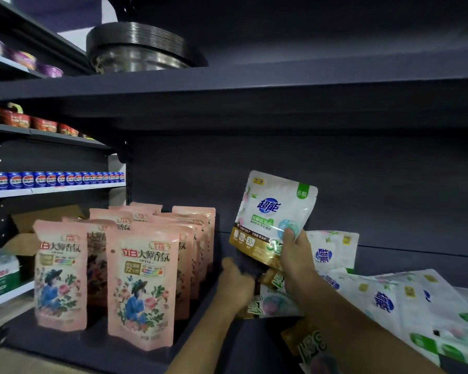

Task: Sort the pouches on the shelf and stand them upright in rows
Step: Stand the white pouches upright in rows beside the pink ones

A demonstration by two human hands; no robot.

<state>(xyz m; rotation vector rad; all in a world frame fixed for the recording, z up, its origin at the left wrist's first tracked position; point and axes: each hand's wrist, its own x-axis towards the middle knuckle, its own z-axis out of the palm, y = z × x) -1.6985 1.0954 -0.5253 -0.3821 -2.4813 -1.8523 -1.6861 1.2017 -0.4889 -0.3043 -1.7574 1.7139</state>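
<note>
Closest to the front edge of the dark shelf (pixel 97 344), at its right end, white pouches (pixel 416 306) lie flat in a loose, overlapping heap, some with their gold bottoms turned toward the front. Both forearms reach in over this heap. The left hand (pixel 237 283) has its fingers curled onto the gold end of a lying pouch (pixel 273 295) near the middle of the shelf; the blur keeps me from seeing exactly how firmly it grips. Just beside it, the right hand (pixel 297 255) pinches the lower right corner of a white and gold pouch (pixel 273 217), thumb on the printed front, holding it upright and clear of the shelf board, slightly tilted. Behind that hand another white pouch (pixel 333 249) leans against the back panel.

On the left half of the shelf pink pouches (pixel 141 284) stand upright in rows running from the front edge toward the back. Above, on the next board, sits a stack of metal basins (pixel 143 49). Off to the far left, another rack holds blue cans (pixel 52 180) and red tubs (pixel 30 121).
</note>
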